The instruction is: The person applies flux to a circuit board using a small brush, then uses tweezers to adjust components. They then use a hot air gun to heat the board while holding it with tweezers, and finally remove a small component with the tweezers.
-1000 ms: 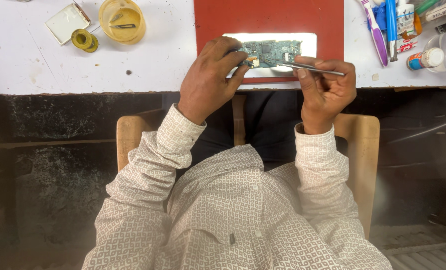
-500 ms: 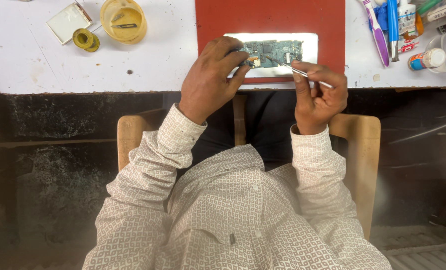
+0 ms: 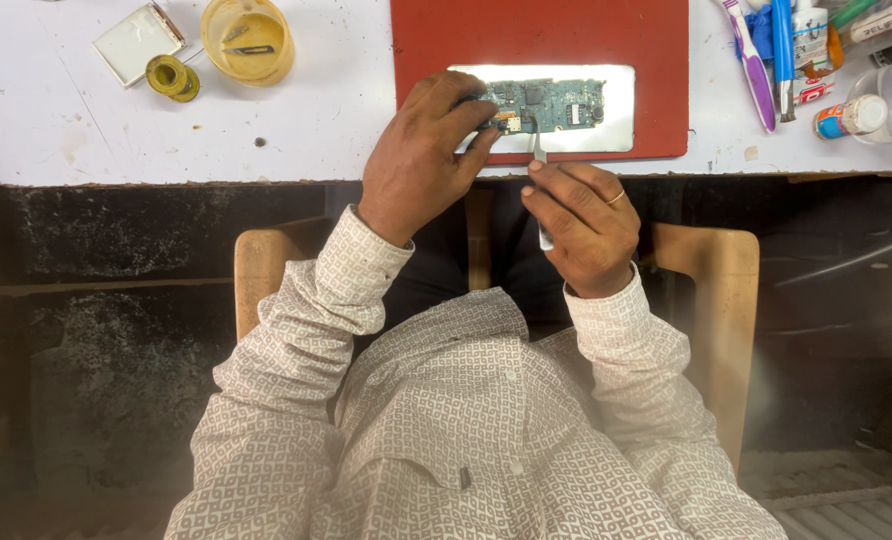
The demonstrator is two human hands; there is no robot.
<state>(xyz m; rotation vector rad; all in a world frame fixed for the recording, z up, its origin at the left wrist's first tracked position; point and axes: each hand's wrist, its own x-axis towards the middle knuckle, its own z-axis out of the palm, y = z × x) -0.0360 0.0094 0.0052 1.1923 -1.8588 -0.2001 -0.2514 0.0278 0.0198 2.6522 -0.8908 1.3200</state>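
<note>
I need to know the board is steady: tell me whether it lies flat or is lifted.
Flat. The circuit board lies face up on the lit white pad; the left hand pins its left end, and the right hand brings tweezers to its lower edge.

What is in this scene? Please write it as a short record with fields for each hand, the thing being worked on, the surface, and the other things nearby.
Left hand: left hand rests on the left end of the circuit board
Right hand: right hand holds metal tweezers, tip at the board's lower edge
Surface: board lies on a lit white panel in a red mat on a white table
Nearby: yellow cup, tape roll, toothbrush
</note>
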